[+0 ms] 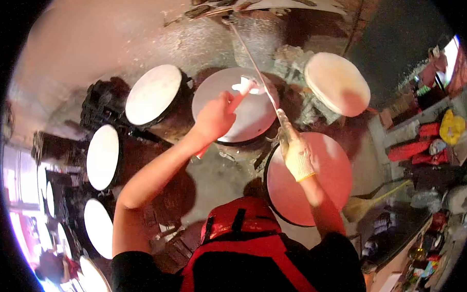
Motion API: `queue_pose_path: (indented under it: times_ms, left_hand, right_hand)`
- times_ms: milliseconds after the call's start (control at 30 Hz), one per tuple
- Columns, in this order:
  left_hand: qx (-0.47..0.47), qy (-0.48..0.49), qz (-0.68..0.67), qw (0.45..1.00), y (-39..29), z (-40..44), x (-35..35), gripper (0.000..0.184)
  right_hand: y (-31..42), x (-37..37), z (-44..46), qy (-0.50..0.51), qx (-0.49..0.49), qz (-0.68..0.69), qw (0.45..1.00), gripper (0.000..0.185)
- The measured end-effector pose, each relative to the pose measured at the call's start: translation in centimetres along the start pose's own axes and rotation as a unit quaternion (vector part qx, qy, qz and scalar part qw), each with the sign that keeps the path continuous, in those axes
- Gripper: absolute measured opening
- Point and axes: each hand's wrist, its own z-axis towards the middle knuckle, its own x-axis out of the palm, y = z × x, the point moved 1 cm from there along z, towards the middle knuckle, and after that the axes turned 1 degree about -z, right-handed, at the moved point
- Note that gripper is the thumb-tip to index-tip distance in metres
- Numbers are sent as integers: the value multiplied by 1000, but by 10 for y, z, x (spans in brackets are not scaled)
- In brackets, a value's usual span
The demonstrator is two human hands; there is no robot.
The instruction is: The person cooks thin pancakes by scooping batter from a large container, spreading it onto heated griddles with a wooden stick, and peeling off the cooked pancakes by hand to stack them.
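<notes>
My left hand [214, 118] is bare and closed round a red-handled tool [238, 101], whose white end [246, 85] is over the large grey round disc [209, 101] in the middle. In a pale glove with dark-stained fingers, my right hand [296, 152] grips a long thin metal rod [253, 60]. The rod slants up and to the left, across the right part of the grey disc. Under my right wrist lies a large round disc lit red [327, 172]. Whether the white end touches the grey disc, I cannot tell.
Pale round discs on dark stands run down the left, one [153, 94] near the grey disc. An oval pale slab [336, 82] is at upper right. A broom [362, 204], red cloths [413, 151] and a yellow bag [452, 127] lie to the right.
</notes>
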Motion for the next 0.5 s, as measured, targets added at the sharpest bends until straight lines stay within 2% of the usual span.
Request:
queue_pose_path:
  times_ms: [33, 67, 133, 200, 267, 300, 333, 367, 433, 467, 500]
  left_hand:
    - [-11, 26, 9, 1000, 15, 33, 33, 32]
    - [22, -1, 24, 999, 32, 43, 53, 32]
    - [-31, 40, -80, 996, 60, 60, 87, 27]
    - [-108, 54, -227, 966, 65, 71, 105, 19]
    - [-152, 37, -252, 955, 76, 84, 130, 17]
    - [-174, 28, -264, 948, 91, 90, 145, 17]
    - [-160, 12, -272, 949, 117, 99, 169, 15]
    - [-170, 7, -316, 934, 126, 105, 173, 15]
    - [-187, 1, -398, 898, 135, 117, 174, 14]
    - [-196, -9, -477, 857, 136, 123, 169, 12]
    - [-166, -24, -501, 849, 138, 132, 160, 13]
  right_hand:
    - [-22, 1, 9, -37, 28, 96, 994, 56]
    - [-47, 5, 2, -39, 88, 193, 976, 54]
    - [-29, 1, -24, 10, 297, 356, 886, 45]
    - [-76, 37, -53, -19, 337, 463, 820, 45]
    - [-113, 73, -80, -93, 191, 429, 878, 49]
    - [-113, 94, -83, -135, 140, 218, 956, 51]
    - [-105, 108, -79, -157, 128, 96, 975, 53]
    - [-90, 120, -71, -182, 123, -29, 975, 54]
    - [-59, 138, -57, -212, 202, -71, 954, 54]
    - [-54, 148, -48, -211, 225, -60, 949, 54]
    - [-51, 153, -36, -207, 246, -49, 946, 53]
